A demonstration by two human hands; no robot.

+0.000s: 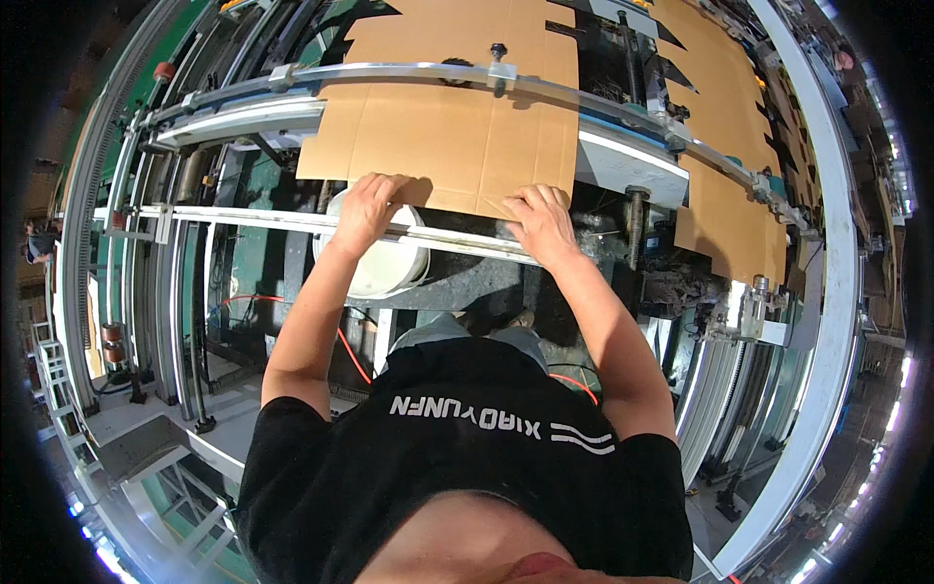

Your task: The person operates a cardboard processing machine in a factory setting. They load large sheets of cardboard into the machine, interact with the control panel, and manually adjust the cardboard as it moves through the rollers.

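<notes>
Cardboard sheet (438, 136): tan, creased, notched along its left side — I see it lying flat just beyond the near rail (263, 221), its close edge running beside that metal.
Left hand (370, 209): fingers bent together at the left part of the sheet's close edge, wrist over the near rail; the thumb's underside is hidden from me, so I cannot tell a grip from a press.
Right hand (542, 222): fingers curled, tips on the sheet by its close right corner, just past the near rail; again I cannot tell whether it pinches or only rests.
Far bar (379, 71): well beyond the near rail, crossing over the sheet, with a black-knobbed clamp (499, 68) on it.
White bucket (384, 268): below the near rail, which passes across my view of it.
Second sheet (730, 146): tan too, to the right of the near rail.
Black shirt (457, 380): worn by the person, on the near rail's close side — both forearms reach forward from it.
</notes>
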